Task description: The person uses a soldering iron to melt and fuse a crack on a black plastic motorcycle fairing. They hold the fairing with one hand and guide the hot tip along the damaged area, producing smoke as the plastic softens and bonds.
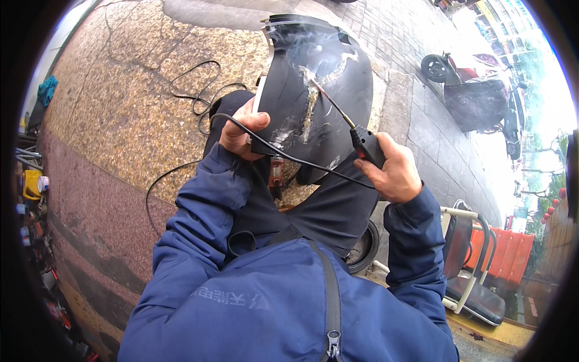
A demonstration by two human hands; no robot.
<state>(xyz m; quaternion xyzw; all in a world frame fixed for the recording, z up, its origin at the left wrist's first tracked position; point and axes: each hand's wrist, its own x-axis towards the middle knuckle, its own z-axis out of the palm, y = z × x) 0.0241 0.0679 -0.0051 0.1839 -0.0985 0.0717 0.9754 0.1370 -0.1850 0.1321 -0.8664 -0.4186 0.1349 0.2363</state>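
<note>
A curved black plastic panel (pixel 347 99) lies across my knees, scuffed and pale along a rough melted seam (pixel 310 111). My left hand (pixel 240 131) grips its left edge, thumb on top; the fingers beneath are hidden. In my right hand (pixel 396 170) is the black handle of a soldering iron (pixel 365 143). Its thin metal shaft slants up and left, the tip at the upper part of the seam, and smoke rises around it. A black cord (pixel 289 157) runs across the panel's lower side, close to my left thumb.
More black cord (pixel 199 99) loops on the stone ground at left. A red tool (pixel 275 174) is between my legs, with a tyre (pixel 367 247) by my right thigh. At right are a chair (pixel 476 298), an orange-red barrier (pixel 506 253) and a parked scooter (pixel 476 99). Clutter lines the left edge.
</note>
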